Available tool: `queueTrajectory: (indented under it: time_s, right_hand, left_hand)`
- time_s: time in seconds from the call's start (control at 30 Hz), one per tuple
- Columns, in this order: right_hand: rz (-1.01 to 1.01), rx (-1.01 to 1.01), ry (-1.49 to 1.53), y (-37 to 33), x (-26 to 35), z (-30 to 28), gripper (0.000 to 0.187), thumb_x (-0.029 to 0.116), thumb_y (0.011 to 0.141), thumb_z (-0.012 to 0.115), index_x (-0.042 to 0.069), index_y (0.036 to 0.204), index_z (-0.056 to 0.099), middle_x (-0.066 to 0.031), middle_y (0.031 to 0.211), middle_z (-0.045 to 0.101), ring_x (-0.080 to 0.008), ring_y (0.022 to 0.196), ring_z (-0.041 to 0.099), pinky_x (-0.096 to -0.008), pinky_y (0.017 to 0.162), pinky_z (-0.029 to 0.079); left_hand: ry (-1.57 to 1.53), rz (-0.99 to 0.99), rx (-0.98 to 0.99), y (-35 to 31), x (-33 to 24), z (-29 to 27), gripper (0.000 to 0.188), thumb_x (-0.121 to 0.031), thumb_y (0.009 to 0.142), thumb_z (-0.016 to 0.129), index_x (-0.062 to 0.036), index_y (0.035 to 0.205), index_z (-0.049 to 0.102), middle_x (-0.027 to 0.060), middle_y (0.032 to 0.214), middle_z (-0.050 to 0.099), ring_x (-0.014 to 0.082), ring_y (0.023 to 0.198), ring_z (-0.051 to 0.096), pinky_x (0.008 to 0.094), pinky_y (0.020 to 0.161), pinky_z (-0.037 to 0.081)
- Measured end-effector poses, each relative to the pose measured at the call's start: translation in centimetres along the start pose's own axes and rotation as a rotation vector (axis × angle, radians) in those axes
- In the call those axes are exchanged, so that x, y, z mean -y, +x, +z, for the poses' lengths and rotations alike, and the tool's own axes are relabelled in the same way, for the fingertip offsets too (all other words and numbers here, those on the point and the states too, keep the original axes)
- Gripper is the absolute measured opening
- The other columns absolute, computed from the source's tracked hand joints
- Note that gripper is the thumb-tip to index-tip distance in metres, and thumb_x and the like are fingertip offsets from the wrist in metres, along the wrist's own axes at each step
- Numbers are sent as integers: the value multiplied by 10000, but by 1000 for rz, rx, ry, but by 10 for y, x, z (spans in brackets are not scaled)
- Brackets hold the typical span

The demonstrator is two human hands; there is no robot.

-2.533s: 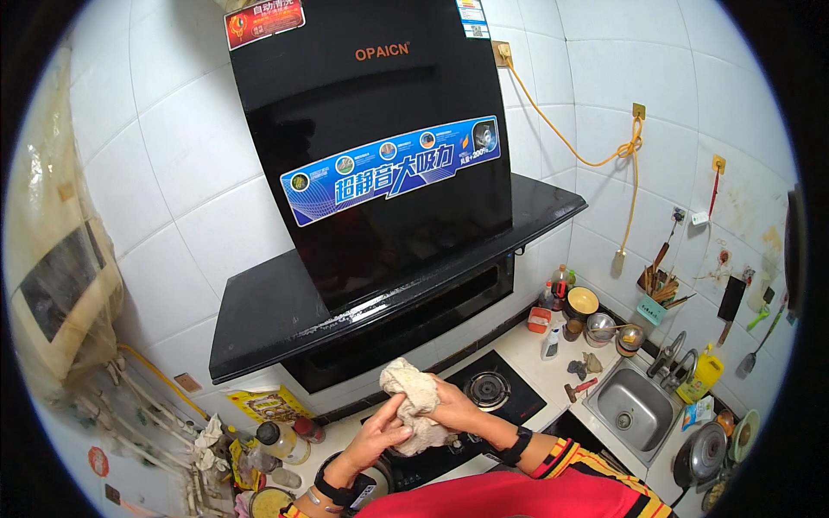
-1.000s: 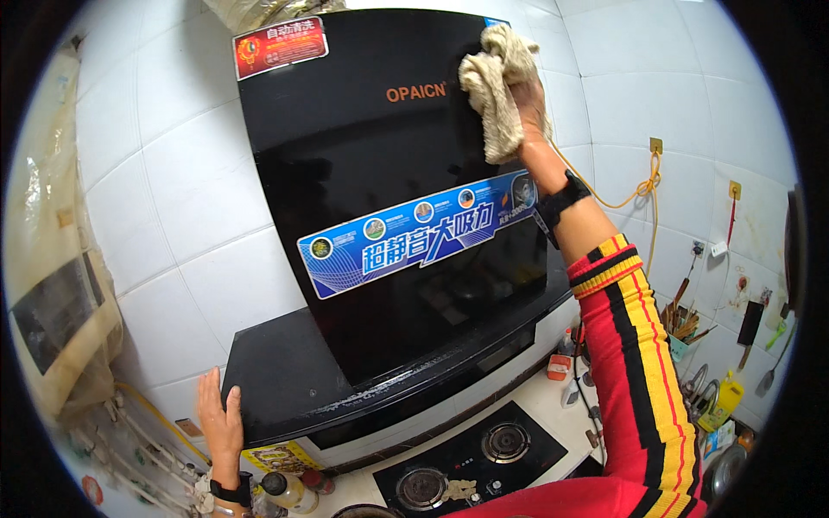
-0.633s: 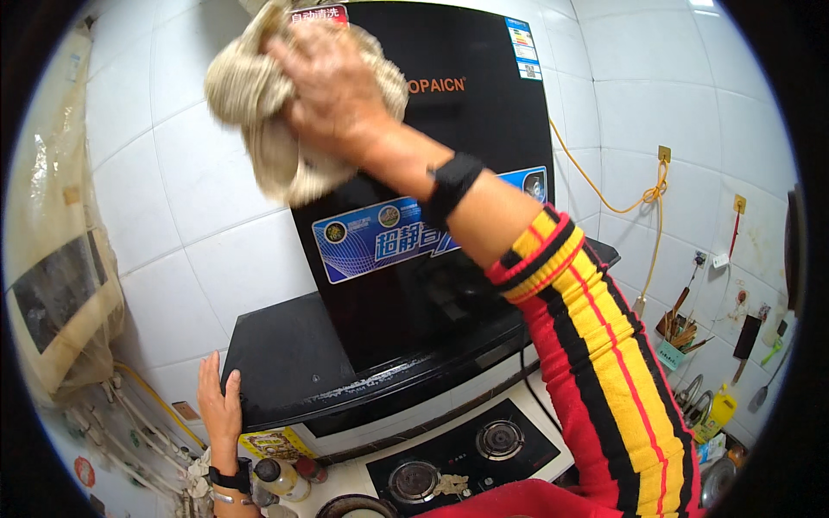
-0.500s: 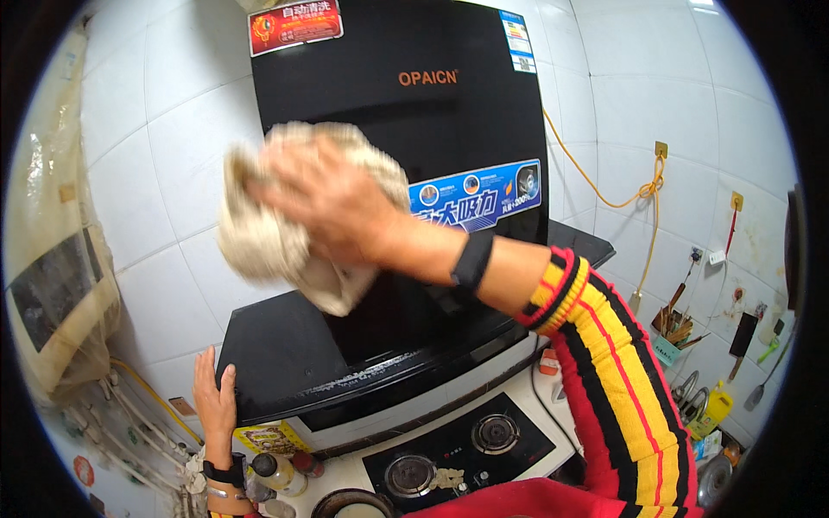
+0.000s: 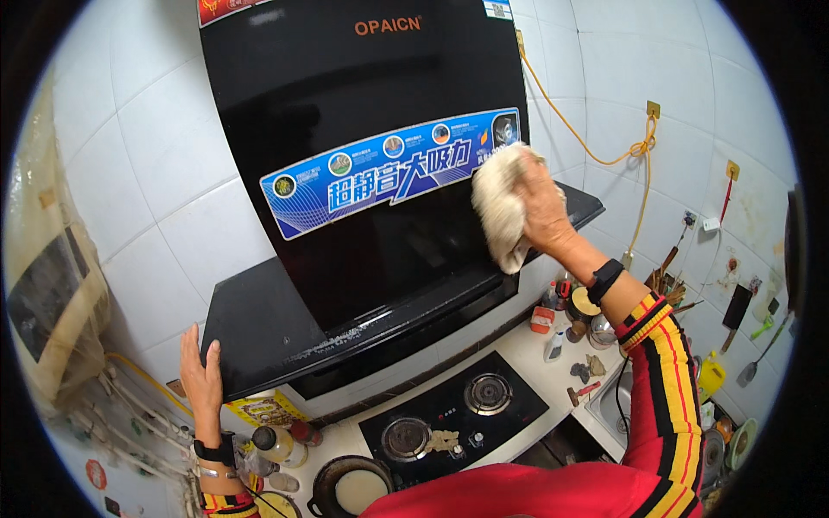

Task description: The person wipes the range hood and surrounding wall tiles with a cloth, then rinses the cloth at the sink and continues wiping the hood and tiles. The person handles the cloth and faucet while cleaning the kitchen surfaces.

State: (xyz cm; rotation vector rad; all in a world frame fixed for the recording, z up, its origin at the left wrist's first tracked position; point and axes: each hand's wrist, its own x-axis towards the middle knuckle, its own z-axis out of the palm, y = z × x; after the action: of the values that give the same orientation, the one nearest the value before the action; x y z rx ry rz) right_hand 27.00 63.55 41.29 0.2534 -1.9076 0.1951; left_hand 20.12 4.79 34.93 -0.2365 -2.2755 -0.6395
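Observation:
A beige cloth (image 5: pixel 501 207) is bunched under my right hand (image 5: pixel 542 203), whose fingers grip it against the right front of a black range hood (image 5: pixel 389 250). The cloth overlaps the right end of a blue sticker (image 5: pixel 302 198) on the hood's face. My left hand (image 5: pixel 202 375) is raised with fingers stretched out, beside the left edge of the hood's lower wing. It holds nothing, and whether it touches the edge I cannot tell.
Below the hood is a black two-burner gas stove (image 5: pixel 453 419). A wok (image 5: pixel 350 483) and an oil bottle (image 5: pixel 275 445) stand at its left. Small jars and a sink (image 5: pixel 615 410) are on the right. Utensils and a yellow cable (image 5: pixel 643 148) hang along the right wall.
My right hand has carried the cloth from the hood's left side across to its right side, uncovering the blue sticker. The view has shifted. The left hand stays by the hood's left edge.

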Motion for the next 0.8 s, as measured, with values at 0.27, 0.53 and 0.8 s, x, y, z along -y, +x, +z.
queueTrajectory:
  time_s: [0.27, 0.53, 0.8]
  right_hand:
    - [678, -79, 1483, -58, 41, 34, 387, 155, 947, 509, 52, 1319, 482, -96, 1258, 591, -230, 1149, 581, -350, 985, 464]
    - [-418, 162, 324, -46, 209, 89, 500, 100, 688, 707, 115, 1182, 632, -162, 1257, 557, -307, 1171, 556, -450, 852, 440]
    - [-479, 58, 392, -35, 286, 121, 277, 176, 702, 648, 90, 963, 610, -43, 805, 542, -195, 816, 574, -355, 686, 434]
  left_hand:
    - [6, 45, -21, 2, 4, 4, 525, -334, 969, 556, -19, 1384, 491, 211, 1430, 473, 361, 1381, 375, 414, 1128, 290]
    - [20, 65, -35, 1, 9, 5, 515, -320, 975, 554, -22, 1389, 488, 203, 1432, 474, 349, 1383, 374, 408, 1131, 282]
    - [9, 69, 20, 3, 9, 4, 490, -309, 988, 538, -26, 1387, 495, 176, 1451, 464, 323, 1393, 366, 397, 1137, 264]
